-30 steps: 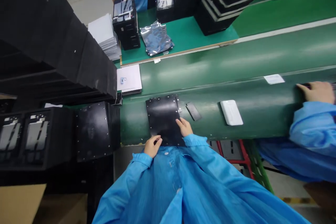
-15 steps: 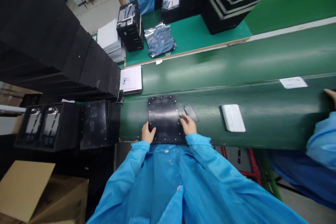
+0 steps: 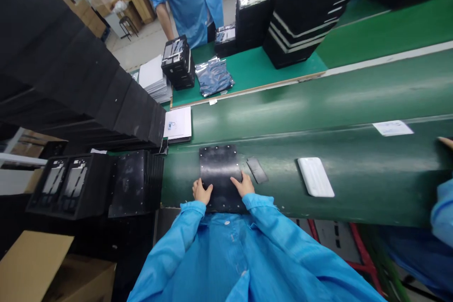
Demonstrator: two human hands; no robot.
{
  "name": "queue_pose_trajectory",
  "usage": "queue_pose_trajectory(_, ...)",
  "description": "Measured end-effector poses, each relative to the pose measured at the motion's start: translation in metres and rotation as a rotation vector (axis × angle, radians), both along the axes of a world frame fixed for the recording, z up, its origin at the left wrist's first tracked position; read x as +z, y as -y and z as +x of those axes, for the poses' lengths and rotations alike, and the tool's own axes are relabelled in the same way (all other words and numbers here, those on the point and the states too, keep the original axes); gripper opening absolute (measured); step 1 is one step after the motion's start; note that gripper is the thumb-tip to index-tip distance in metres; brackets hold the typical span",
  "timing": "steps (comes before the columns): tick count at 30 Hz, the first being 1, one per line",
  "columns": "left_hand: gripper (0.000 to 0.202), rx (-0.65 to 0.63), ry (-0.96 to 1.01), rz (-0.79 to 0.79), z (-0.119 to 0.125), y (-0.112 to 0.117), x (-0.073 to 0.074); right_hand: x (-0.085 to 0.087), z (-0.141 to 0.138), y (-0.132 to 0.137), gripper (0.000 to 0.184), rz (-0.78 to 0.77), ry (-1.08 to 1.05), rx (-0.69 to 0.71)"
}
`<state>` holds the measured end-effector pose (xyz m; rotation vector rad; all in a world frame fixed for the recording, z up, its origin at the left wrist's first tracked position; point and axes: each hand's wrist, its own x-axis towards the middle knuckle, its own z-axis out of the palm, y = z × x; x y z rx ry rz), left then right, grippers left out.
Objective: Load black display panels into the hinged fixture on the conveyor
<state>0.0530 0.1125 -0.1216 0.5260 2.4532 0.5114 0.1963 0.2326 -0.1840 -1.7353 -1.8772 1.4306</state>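
Observation:
A black rectangular panel (image 3: 220, 170) with small pale studs along its edges lies on the green work surface, close against my body. My left hand (image 3: 203, 192) grips its left edge, thumb on top and fingers at the side. On the opposite edge, my right hand (image 3: 244, 185) has its thumb stretched over the panel and its fingers along the side. What the fingertips do under the edges is hidden. A small dark grey flat piece (image 3: 257, 170) lies just right of the panel, apart from my right hand.
To the left stand upright black panels (image 3: 128, 183), a black tray box (image 3: 71, 184) and a tall black stack (image 3: 88, 75). A white rounded case (image 3: 315, 177) lies to the right. Across the table a co-worker (image 3: 187, 0) stands behind black stacks (image 3: 179, 63); another person's sleeve (image 3: 442, 207) shows at right.
My right hand has moved left from beside the grey piece onto the panel's right edge. My left hand stays at the left edge. The view has tilted up slightly.

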Motion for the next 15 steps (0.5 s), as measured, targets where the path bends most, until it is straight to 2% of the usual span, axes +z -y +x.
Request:
queue_pose_trajectory(5, 0.059, 0.023, 0.034, 0.074, 0.004, 0.001, -0.008, 0.001, 0.002, -0.007, 0.079, -0.090, 0.022, -0.095)
queue_pose_trajectory(10, 0.045, 0.081, 0.083, 0.170, -0.005, -0.004, -0.016, -0.001, 0.005, -0.016, 0.067, -0.101, -0.046, -0.163)
queue_pose_trajectory(15, 0.055, 0.139, 0.151, 0.187, -0.022, -0.010, -0.025, -0.001, 0.006, -0.020, 0.068, -0.110, -0.031, -0.150)
